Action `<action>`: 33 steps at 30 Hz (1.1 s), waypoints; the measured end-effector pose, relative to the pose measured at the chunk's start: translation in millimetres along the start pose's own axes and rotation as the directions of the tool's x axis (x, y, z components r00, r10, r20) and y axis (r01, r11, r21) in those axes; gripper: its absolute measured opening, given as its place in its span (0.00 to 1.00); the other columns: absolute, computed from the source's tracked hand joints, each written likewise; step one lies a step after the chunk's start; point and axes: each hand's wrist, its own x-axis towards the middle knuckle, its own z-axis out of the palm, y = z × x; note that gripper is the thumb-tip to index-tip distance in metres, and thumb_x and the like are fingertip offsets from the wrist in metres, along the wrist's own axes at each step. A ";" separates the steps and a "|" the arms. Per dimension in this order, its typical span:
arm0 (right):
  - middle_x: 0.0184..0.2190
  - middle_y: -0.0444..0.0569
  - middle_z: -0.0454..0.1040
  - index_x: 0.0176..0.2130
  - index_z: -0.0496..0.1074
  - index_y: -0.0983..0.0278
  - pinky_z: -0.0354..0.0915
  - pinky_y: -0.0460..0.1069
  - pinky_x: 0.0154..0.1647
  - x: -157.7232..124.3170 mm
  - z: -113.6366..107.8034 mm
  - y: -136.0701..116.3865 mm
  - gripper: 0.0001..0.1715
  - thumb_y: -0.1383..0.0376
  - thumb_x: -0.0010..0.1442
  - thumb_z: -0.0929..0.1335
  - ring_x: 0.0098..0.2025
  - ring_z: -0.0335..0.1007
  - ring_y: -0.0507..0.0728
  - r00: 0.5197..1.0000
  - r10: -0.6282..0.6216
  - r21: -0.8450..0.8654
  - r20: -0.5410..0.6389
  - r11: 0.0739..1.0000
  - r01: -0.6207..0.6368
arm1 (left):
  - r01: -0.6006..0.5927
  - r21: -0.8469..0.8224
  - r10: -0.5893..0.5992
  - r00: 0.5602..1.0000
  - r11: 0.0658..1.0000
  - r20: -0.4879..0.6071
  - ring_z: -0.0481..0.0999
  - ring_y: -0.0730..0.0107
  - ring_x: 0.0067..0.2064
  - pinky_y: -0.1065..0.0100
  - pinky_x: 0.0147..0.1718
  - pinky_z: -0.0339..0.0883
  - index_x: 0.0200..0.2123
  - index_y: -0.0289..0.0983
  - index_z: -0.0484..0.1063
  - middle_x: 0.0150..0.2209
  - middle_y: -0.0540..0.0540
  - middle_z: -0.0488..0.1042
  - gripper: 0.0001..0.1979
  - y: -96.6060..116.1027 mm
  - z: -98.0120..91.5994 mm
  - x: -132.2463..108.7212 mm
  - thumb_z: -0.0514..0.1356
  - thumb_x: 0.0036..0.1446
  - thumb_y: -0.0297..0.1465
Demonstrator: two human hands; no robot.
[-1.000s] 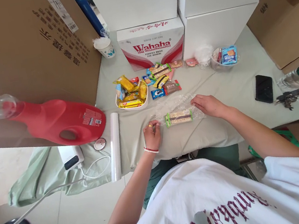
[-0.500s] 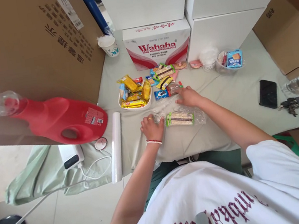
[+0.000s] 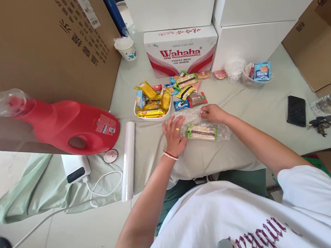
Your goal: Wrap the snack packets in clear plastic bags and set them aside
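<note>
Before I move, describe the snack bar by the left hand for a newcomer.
Find the Wahaha carton, then the snack pile before it. Closer in, beside the left hand, lies the green-ended snack bar, the only snack amid clear film.

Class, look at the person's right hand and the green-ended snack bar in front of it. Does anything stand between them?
Only crumpled clear film shows between the right hand and the snack bar; no solid object does. Whether the film also covers the bar's top is hard to tell.
</note>
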 end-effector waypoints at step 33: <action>0.49 0.54 0.73 0.71 0.64 0.46 0.60 0.51 0.43 -108.7 58.0 -30.3 0.31 0.67 0.75 0.59 0.48 0.68 0.62 0.968 -0.206 -0.434 0.146 0.866 0.250 | 0.528 -0.536 -0.506 0.838 0.659 0.203 0.77 0.66 0.32 0.67 0.30 0.71 0.41 0.38 0.71 0.33 0.46 0.76 0.18 -19.1 -6.5 18.2 0.48 0.66 0.44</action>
